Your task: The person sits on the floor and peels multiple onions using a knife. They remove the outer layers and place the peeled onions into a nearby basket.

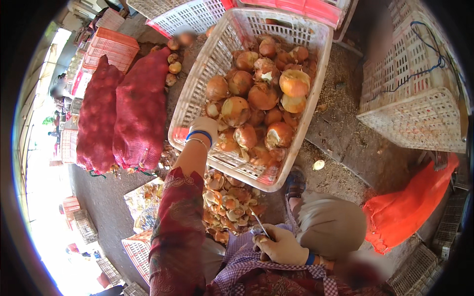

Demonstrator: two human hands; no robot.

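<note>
My left hand [203, 128], in a white glove with a blue band at the wrist, reaches over the near left side of a white plastic crate [195, 93]. It is beside the brown onions [236, 111] heaped there. Its fingers point away and are mostly hidden, so I cannot see whether they grip an onion. Close to my lap, my right hand [284, 246], gloved too, is closed round a small knife [260, 224] with its thin blade pointing up and away. Under the crate's near edge lies a pile of onion peels and trimmed ends [227, 202].
Two red mesh sacks [140, 111] lie left of the crate, with loose onions [173, 67] by them. A white crate [410, 118] stands to the right, above an orange-red sack [410, 207]. More crates [185, 19] line the far side. An onion piece [318, 165] lies on the floor.
</note>
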